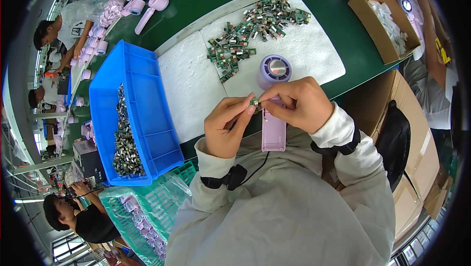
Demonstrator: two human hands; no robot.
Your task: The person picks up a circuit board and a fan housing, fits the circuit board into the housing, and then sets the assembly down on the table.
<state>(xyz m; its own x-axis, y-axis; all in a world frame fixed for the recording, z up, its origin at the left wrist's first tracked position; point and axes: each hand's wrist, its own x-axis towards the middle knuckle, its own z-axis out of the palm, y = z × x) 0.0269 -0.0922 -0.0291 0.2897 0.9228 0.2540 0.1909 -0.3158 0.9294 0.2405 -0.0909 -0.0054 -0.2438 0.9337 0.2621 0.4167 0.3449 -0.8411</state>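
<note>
My left hand (226, 122) pinches a small green circuit board (253, 102) between thumb and fingertips. Right beside the board, my right hand (301, 103) has its thumb and forefinger pressed together; what lies between them is too small to make out. Under both hands is a lilac handheld fan (273, 136), its round head with a silver disc (277, 67) pointing away from me. Thin wires (265, 115) show along the fan's handle, and the handle's upper part is hidden by my right hand.
Loose circuit boards (230, 52) lie piled on white foam sheets (184, 74). At left stands a blue bin (157, 119) holding many small boards. A green crate (184, 172) with lilac parts sits below it. Cardboard boxes (360, 6) are at right; co-workers sit at far left.
</note>
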